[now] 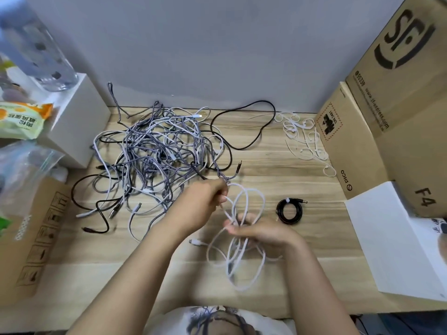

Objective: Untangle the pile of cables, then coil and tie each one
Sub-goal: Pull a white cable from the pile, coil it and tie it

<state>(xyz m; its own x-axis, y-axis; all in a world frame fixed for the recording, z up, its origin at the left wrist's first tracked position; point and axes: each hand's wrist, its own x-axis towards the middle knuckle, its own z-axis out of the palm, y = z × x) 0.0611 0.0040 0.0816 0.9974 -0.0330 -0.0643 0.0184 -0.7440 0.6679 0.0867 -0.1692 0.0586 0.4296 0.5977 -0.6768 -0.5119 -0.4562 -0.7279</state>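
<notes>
A tangled pile of grey braided, white and black cables [157,151] covers the left middle of the wooden table [302,243]. A white cable [242,264] hangs in loose loops in front of me. My right hand [263,234] grips the bunched loops at their middle. My left hand [200,204] pinches a strand of the same white cable just above it, close to the pile's edge. A black cable [289,211] lies coiled and tied with a white tie to the right of my hands. White cable ties [302,136] lie scattered at the back right.
Cardboard boxes [387,117] stand along the right side, with a white box [396,243] in front of them. A white box [79,122], a plastic bottle [36,49], snack bags and a cardboard box [31,238] crowd the left edge. A loose black cable [254,131] loops near the wall.
</notes>
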